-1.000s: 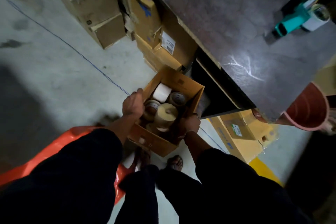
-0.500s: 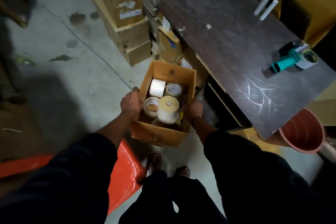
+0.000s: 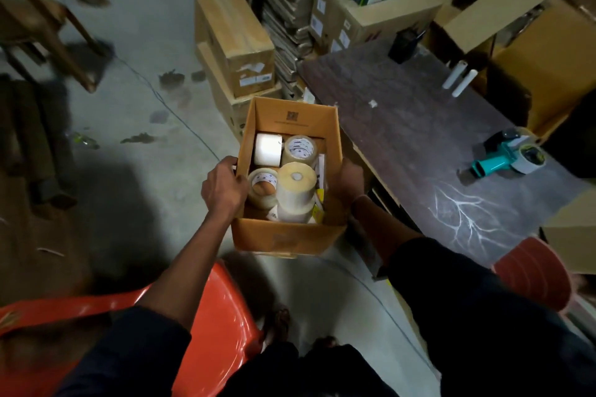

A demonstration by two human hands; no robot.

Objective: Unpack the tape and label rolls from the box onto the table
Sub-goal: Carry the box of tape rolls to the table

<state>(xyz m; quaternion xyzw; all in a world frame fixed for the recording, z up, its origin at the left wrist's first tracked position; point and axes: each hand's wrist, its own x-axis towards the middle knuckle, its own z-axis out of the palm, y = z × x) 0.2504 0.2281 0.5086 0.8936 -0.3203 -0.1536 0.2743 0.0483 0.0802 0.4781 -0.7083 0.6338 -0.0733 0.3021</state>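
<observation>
An open cardboard box (image 3: 283,238) hangs in the air above the floor, just left of the dark table (image 3: 403,138). My left hand (image 3: 224,185) grips its left wall with fingers curled over the rim. My right hand (image 3: 350,175) holds the right wall from outside. Inside stand a white roll (image 3: 267,149), two clear tape rolls (image 3: 299,150) (image 3: 263,185), a large cream label roll (image 3: 296,188) and some papers along the right side.
A teal tape dispenser (image 3: 506,159) and two white tubes (image 3: 458,79) lie on the table. Stacked cartons (image 3: 238,41) stand behind the box. An orange plastic chair (image 3: 219,309) is below left, a reddish bucket (image 3: 532,274) at the table's near corner.
The box has risen from near the floor up to table height, both hands keeping hold of its sides. The view has tilted up toward the table and stacked cartons.
</observation>
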